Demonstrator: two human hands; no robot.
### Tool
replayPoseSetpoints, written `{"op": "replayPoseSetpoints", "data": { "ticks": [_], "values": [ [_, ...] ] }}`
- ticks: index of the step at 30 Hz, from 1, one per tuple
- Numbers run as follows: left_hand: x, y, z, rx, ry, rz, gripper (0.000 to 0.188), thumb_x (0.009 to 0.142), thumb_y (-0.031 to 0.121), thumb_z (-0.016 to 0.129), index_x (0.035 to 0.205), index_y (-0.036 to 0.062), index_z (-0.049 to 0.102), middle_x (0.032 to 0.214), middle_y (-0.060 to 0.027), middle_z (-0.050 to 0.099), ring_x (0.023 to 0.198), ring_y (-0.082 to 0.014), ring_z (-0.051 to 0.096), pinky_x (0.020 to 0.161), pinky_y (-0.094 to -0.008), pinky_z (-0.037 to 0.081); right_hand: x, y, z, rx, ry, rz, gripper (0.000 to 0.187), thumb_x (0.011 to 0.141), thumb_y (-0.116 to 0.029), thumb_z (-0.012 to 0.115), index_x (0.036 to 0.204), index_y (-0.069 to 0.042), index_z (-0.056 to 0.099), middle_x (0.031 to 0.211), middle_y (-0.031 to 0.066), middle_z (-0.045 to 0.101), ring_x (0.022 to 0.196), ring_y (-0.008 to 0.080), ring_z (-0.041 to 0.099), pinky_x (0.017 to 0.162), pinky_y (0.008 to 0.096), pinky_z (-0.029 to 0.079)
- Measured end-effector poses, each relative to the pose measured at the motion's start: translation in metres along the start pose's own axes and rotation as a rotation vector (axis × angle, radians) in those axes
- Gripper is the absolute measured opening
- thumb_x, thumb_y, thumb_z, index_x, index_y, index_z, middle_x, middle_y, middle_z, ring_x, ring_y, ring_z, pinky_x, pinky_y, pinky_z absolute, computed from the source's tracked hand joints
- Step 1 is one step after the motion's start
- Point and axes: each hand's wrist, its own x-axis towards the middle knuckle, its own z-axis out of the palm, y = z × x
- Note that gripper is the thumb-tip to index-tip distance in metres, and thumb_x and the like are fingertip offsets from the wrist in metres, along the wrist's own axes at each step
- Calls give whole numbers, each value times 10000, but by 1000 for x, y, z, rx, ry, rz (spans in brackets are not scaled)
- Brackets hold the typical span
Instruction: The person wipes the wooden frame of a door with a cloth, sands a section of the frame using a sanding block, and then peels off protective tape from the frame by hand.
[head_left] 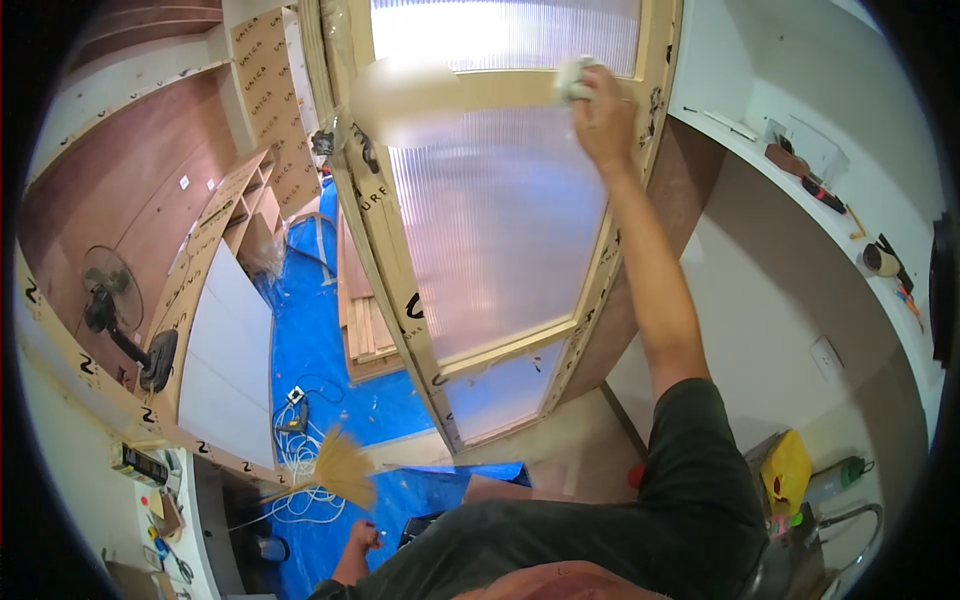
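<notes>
My right hand (606,118) is raised at the end of a stretched arm, its fingers closed round a whitish wad that looks like a folded cloth (574,82). The cloth is at the middle rail of a pale wooden door (520,90), close to its right stile. Ribbed translucent panes (490,230) fill the door above and below that rail. Low at my left side, my left hand (366,536) hangs with curled fingers, and nothing shows in it. A straw broom (345,470) lies beyond that hand, apart from it.
Blue sheeting (310,320) covers the floor at left, with stacked boards (365,325) and a coiled white cable (300,465). A fan (115,310) stands on the left counter. Hand tools (822,195) lie on the right shelf. A faucet (855,515) and yellow bag (787,470) are lower right.
</notes>
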Motion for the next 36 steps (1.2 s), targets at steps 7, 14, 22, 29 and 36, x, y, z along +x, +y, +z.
{"op": "replayPoseSetpoints", "data": {
  "ticks": [7, 14, 22, 29, 36],
  "values": [
    [23, -32, -5, -111, -81, -58, 451, 830, 53, 724, 1262, 7, 600, 1000, -192, 733, 821, -326, 726, 679, -452, 592, 3, -176, 54, 293, 11, 15, 283, 771, -92, 616, 1048, -81, 674, 1215, 132, 692, 1065, 345, 655, 990, 499, 434],
    [46, 33, -13, -206, -88, 70, 472, 805, 92, 735, 1256, 27, 615, 1047, -197, 733, 919, -339, 714, 763, -465, 580, 15, -200, 40, 230, -183, -24, 344, 813, -218, 623, 1138, -128, 685, 1310, 54, 656, 1137, 291, 599, 1044, 500, 392],
    [5, 80, -6, -226, 82, 148, 505, 765, 114, 752, 1246, 29, 622, 1075, -216, 724, 994, -370, 698, 844, -482, 564, 3, 40, -23, -99, -93, -21, 232, 880, -179, 595, 1093, -109, 654, 1224, 77, 704, 1102, 296, 659, 1009, 475, 400],
    [-29, 43, 11, 168, 10, 246, 485, 858, -18, 613, 1323, 34, 488, 892, -222, 683, 714, -379, 700, 532, -510, 562, 0, 86, -28, -160, -62, 61, 252, 810, -154, 608, 1056, -125, 655, 1132, 87, 708, 1001, 334, 662, 986, 481, 434],
    [11, -36, 12, 25, 9, 364, 504, 850, -54, 610, 1328, 27, 472, 906, -253, 686, 680, -397, 710, 478, -526, 546, 6, -5, 1, 150, 51, 234, 217, 805, -106, 621, 1019, -70, 634, 1021, 119, 716, 922, 383, 656, 882, 479, 499]
  ]
}}
